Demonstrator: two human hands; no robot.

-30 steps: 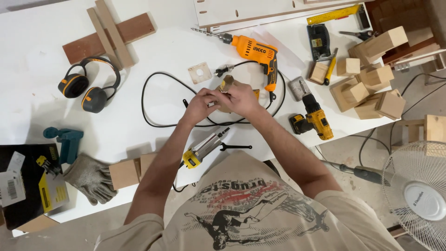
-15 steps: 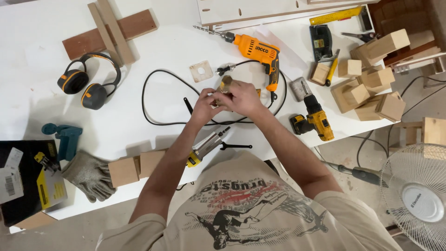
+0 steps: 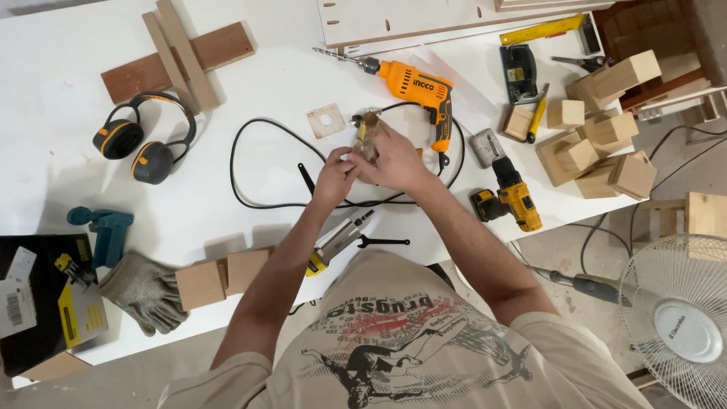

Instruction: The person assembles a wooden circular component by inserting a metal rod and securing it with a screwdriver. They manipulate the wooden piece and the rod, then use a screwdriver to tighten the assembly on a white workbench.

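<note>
Together, the left hand (image 3: 333, 176) and right hand (image 3: 394, 157) met above the white tabletop (image 3: 227, 174), fingers curled shut around a small wooden piece (image 3: 369, 144) pinched between them. Just beyond lay a black cable (image 3: 250, 201) looping to the orange corded drill (image 3: 413, 83), with a thin square plate (image 3: 326, 120) beside it. Farther right sat a yellow cordless drill (image 3: 511, 198) and stacked wooden blocks (image 3: 598, 148).

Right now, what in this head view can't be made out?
- Small wooden piece: mostly covered by the right hand and left hand; its shape and each hand's grip are unclear.
- Black cord: passes under the hands.
- Fan: cut off by the right edge.
- Black package: cut off at the left edge.
</note>
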